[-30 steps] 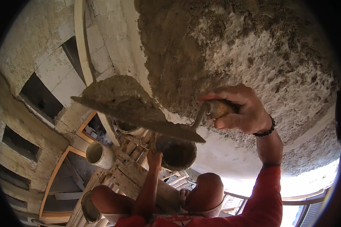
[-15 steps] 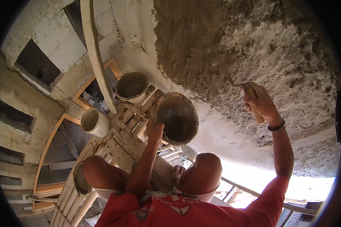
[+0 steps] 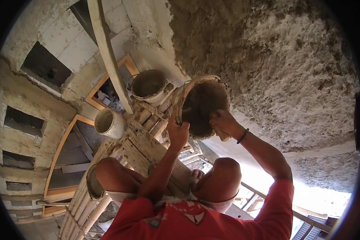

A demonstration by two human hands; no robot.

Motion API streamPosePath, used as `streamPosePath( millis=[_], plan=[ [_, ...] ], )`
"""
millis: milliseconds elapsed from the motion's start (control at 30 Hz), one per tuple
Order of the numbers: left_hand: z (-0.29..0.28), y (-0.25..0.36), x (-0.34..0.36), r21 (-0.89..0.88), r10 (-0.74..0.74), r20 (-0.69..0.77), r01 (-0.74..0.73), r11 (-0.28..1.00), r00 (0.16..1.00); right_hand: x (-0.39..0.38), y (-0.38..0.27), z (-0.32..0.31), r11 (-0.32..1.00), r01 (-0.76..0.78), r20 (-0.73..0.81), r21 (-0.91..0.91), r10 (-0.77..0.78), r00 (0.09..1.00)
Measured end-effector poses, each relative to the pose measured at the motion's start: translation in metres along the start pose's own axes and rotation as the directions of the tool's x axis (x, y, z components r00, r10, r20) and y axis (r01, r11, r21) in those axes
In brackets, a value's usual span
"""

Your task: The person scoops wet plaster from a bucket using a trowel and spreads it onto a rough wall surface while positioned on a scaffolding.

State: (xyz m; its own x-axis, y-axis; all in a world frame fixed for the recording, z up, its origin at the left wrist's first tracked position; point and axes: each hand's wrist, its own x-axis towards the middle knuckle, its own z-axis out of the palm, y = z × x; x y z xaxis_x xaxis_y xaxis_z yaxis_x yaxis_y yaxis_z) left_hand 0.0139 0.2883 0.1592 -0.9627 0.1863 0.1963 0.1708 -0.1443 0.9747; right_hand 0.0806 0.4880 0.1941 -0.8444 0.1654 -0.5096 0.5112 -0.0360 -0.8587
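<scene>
My left hand is closed on the near left rim of a mortar-caked bucket, which is tilted with its mouth toward me and the wall. My right hand, a dark bracelet at its wrist, grips a trowel by its wooden handle at the right side of the bucket's mouth. The trowel's blade is hidden inside the dark bucket. Beyond the bucket rises a rough wall, with darker, wet-looking mortar on its left part and paler, lumpy mortar to the right.
A second bucket and a smaller pale bucket stand on the wooden plank platform. Another container sits beside my left knee. A long wooden pole slants down at the left. A bamboo rail runs along the lower left.
My right hand has come down and left from the wall, bringing the trowel into the bucket. My left hand has raised and tilted the bucket, moving it slightly right.
</scene>
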Motion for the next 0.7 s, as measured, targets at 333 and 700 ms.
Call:
streamPosePath(
  millis=[333,700],
  plan=[
    [-0.014,0.041,0.058,-0.082,-0.043,0.257,0.066,0.994,0.965,-0.013,-0.024,0.015,-0.257,0.401,0.474,-0.879,-0.388,0.790],
    [-0.011,0.052,0.055,0.015,-0.158,0.262,0.159,0.987,0.952,-0.013,-0.035,-0.030,-0.327,0.308,0.432,-0.894,-0.442,0.786]
  ],
)
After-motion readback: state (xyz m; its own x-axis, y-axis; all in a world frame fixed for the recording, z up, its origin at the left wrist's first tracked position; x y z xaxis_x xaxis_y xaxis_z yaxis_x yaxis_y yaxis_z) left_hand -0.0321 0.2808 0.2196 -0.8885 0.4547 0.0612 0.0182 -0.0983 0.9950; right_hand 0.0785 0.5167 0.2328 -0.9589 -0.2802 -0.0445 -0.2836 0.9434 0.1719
